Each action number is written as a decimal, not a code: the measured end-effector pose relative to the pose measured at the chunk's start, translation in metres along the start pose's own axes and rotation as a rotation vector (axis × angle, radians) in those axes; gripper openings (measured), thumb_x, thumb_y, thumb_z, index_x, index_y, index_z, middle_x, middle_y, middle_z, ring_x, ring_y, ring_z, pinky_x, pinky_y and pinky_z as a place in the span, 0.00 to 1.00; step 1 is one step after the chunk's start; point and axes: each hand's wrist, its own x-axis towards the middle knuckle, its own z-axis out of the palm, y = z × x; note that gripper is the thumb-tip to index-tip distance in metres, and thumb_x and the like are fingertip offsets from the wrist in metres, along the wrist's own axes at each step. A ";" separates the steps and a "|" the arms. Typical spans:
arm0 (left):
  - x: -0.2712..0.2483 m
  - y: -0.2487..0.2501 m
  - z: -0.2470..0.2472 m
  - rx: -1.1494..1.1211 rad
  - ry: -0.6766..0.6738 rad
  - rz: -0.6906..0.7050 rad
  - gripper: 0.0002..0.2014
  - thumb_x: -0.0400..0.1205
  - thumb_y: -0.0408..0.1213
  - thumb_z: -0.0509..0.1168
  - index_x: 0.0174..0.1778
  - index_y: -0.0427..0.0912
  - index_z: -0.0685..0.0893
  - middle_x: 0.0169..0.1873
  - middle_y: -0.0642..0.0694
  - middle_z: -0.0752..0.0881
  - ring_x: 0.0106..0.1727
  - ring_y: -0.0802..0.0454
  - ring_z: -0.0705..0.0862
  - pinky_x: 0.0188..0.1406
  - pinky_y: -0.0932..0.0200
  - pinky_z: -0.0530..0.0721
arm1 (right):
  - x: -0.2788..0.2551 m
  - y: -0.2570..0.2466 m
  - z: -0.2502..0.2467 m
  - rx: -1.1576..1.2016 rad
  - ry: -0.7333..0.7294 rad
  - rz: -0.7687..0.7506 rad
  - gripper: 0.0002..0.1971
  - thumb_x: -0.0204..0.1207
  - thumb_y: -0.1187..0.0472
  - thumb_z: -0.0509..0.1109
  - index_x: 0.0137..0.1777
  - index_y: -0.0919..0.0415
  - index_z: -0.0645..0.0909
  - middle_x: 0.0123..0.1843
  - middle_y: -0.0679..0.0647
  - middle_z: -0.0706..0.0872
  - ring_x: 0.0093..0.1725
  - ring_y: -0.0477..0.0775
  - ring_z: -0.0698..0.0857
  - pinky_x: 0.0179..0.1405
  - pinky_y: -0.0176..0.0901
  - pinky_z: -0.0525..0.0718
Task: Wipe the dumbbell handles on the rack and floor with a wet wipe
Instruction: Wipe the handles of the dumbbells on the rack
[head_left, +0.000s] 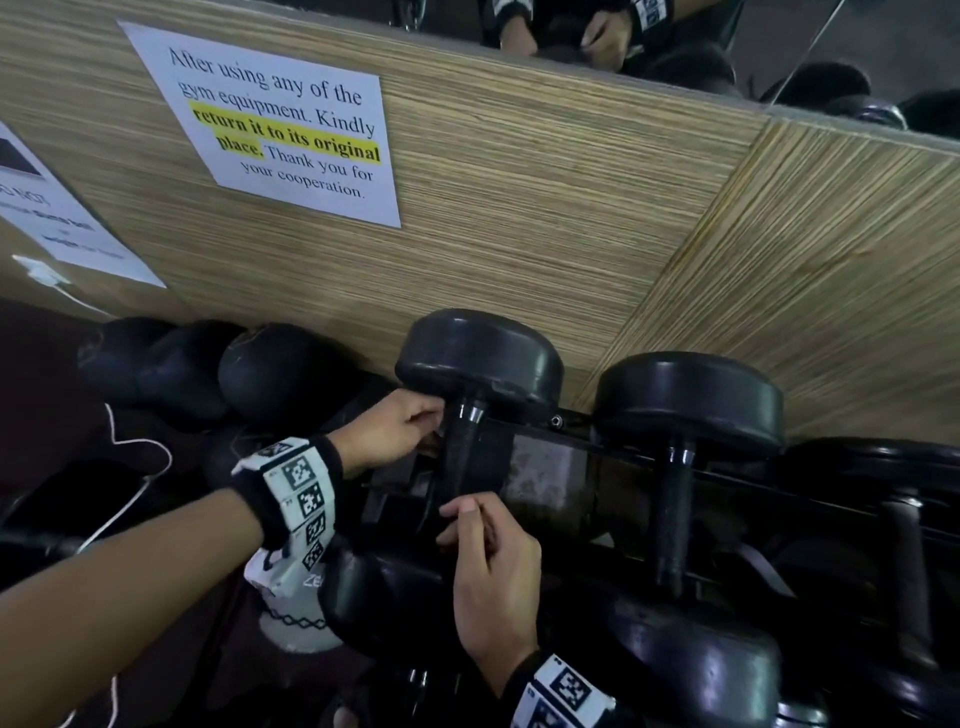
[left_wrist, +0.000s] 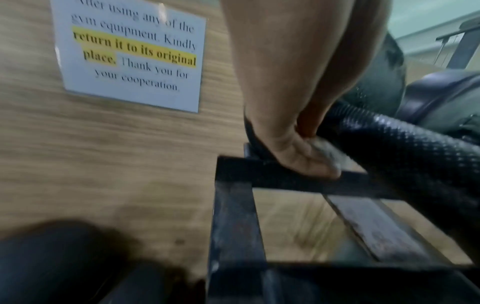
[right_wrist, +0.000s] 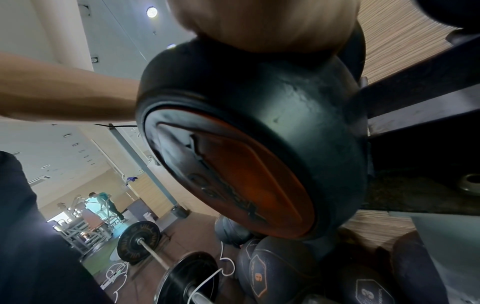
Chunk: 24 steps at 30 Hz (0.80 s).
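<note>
A black dumbbell lies front to back on the black rack (head_left: 550, 483), its far head (head_left: 478, 358) against the wood wall. My left hand (head_left: 405, 431) reaches the top of its knurled handle (head_left: 460, 457) from the left. In the left wrist view the fingers (left_wrist: 306, 162) pinch a grey, soiled wet wipe (left_wrist: 327, 152) against the handle (left_wrist: 389, 139). My right hand (head_left: 483, 540) curls around the handle's near end, just above the near head (right_wrist: 259, 144). A second dumbbell (head_left: 685, 395) lies to the right, with its handle (head_left: 672, 519) bare.
A paper sign (head_left: 280, 130) hangs on the wood wall. Dark medicine balls (head_left: 270, 369) sit left of the rack, with a white cable (head_left: 140, 467) nearby. A white patterned container (head_left: 291, 597) stands below my left wrist. More dumbbells fill the rack's right side (head_left: 857, 493). A barbell (right_wrist: 140, 244) lies on the floor.
</note>
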 end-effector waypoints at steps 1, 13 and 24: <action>0.001 0.004 0.000 -0.069 -0.028 -0.004 0.11 0.88 0.27 0.59 0.56 0.34 0.88 0.51 0.42 0.91 0.54 0.54 0.88 0.66 0.50 0.84 | 0.000 0.001 0.000 0.000 0.002 -0.003 0.13 0.86 0.55 0.61 0.43 0.45 0.85 0.34 0.43 0.87 0.35 0.49 0.87 0.33 0.34 0.78; -0.037 0.024 0.006 0.097 0.328 0.127 0.12 0.87 0.31 0.64 0.64 0.38 0.88 0.58 0.50 0.90 0.58 0.62 0.87 0.62 0.69 0.82 | 0.002 0.002 -0.001 0.012 -0.014 -0.057 0.13 0.87 0.58 0.62 0.45 0.44 0.83 0.32 0.50 0.85 0.27 0.49 0.81 0.26 0.35 0.73; -0.093 0.065 0.036 0.024 0.342 0.105 0.06 0.86 0.37 0.67 0.58 0.48 0.80 0.40 0.51 0.92 0.34 0.62 0.87 0.38 0.64 0.83 | 0.035 -0.009 -0.024 0.238 -0.206 0.105 0.10 0.84 0.45 0.68 0.60 0.43 0.85 0.63 0.49 0.84 0.60 0.45 0.86 0.64 0.52 0.86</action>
